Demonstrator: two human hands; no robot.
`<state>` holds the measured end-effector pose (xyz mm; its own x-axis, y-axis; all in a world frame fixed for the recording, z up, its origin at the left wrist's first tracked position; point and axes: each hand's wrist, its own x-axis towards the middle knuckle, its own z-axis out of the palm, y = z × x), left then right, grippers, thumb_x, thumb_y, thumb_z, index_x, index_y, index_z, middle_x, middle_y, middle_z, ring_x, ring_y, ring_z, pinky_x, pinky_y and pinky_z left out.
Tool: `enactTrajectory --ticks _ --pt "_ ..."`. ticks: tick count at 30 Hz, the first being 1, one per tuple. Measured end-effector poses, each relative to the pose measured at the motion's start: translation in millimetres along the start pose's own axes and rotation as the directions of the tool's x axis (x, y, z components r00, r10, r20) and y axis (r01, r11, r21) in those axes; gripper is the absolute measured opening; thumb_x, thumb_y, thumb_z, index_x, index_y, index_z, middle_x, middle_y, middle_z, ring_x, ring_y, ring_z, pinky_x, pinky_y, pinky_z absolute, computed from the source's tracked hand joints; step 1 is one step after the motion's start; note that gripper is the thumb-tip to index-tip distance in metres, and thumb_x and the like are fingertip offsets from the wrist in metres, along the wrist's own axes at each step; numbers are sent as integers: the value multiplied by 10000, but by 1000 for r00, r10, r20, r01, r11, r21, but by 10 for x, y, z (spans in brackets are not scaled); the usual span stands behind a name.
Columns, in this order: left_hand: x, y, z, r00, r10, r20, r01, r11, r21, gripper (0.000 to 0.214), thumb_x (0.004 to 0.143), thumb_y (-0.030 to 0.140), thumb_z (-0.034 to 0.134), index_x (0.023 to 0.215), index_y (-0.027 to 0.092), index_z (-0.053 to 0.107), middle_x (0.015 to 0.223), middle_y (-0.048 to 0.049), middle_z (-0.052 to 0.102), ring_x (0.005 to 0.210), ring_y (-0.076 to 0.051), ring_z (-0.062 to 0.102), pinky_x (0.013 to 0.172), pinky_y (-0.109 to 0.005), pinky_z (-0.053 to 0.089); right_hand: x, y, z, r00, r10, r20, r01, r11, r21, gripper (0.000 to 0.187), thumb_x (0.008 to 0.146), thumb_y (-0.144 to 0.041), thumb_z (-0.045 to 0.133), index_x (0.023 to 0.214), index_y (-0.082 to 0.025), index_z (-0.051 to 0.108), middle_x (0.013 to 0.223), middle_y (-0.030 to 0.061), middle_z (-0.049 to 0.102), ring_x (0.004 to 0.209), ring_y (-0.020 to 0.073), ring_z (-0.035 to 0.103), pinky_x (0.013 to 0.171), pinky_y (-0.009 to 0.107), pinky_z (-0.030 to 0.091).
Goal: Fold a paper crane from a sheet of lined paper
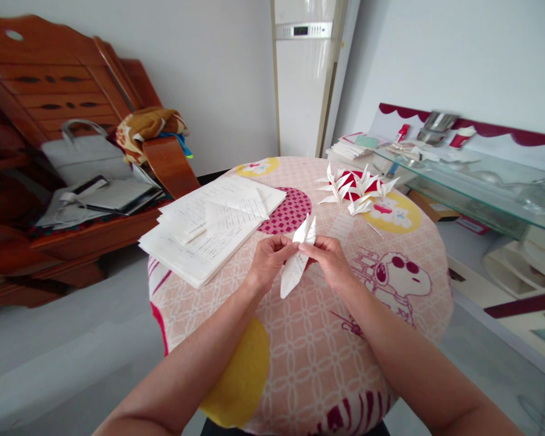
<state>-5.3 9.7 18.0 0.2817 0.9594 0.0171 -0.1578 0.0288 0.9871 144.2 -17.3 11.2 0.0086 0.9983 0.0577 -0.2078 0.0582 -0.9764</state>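
Observation:
Above the middle of the round table, a partly folded white paper piece (294, 274) with faint writing is pinched in both hands. Its two narrow points stick up away from me and a wider flap hangs toward me. My left hand (271, 257) is closed on its left side, thumb and fingers at the middle. My right hand (327, 257) is closed on the right side, thumb tip almost against the left one. Several folded paper cranes (345, 186) lie at the far right of the table. To the left sits a stack of written paper sheets (181, 257).
A patterned cloth (295, 363) covers the table (249, 284). At right stands a glass-topped shelf (490, 188) holding papers and metal containers. A wooden bench (95, 236) with a grey bag (79, 154) is at left. A tall white air conditioner (303, 91) stands behind.

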Motion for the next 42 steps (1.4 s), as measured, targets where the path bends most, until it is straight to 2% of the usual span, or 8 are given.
enactTrajectory --ticks 5,13,18,27,32,38,42 --pt "-6 -14 15 1000 17 -8 -17 1000 20 337 679 402 811 640 139 604 570 16 576 491 -75 487 473 -199 331 -4 15 -2 997 -66 -51 66 998 5 207 725 -326 728 589 -186 662 540 -24 624 494 132 569 496 254 462" --pt "2 -12 6 999 51 -9 -50 996 75 339 670 404 819 639 140 609 586 13 571 503 -74 477 474 -201 321 2 7 16 995 -59 -74 60 998 12 172 699 -339 732 635 -190 676 580 -17 628 536 132 564 532 258 469" --pt "-13 7 15 997 82 -13 -80 990 114 341 667 403 821 635 143 602 574 27 542 495 -64 438 468 -197 296 -4 9 28 990 -65 -127 62 998 -24 171 695 -334 699 616 -189 654 563 -23 585 535 128 528 535 258 452" --pt "6 5 18 998 55 40 -60 989 135 347 655 388 813 622 151 562 553 39 510 479 -59 417 459 -194 281 9 -12 30 978 -24 -205 23 1000 -9 235 686 -340 671 528 -191 580 523 -25 532 519 123 495 530 257 434" --pt "2 23 21 998 29 61 -37 990 138 344 650 389 809 616 155 560 553 36 509 479 -63 423 459 -197 280 23 -14 10 972 -44 -229 49 999 18 250 685 -342 663 518 -207 537 523 -31 520 509 118 477 527 256 438" --pt "-11 16 18 997 -6 75 -2 993 116 345 654 391 799 607 160 548 536 44 491 465 -59 401 454 -198 266 40 -55 -48 978 -20 -206 26 999 26 250 672 -397 723 582 -199 601 580 -15 589 539 128 530 555 269 476" --pt "1 -11 19 996 1 94 -15 989 146 341 656 389 796 600 157 552 534 42 493 465 -58 401 454 -199 265 48 -39 -56 971 -15 -240 22 999 28 246 645 -352 740 545 -192 583 526 -37 538 509 110 491 522 249 445"
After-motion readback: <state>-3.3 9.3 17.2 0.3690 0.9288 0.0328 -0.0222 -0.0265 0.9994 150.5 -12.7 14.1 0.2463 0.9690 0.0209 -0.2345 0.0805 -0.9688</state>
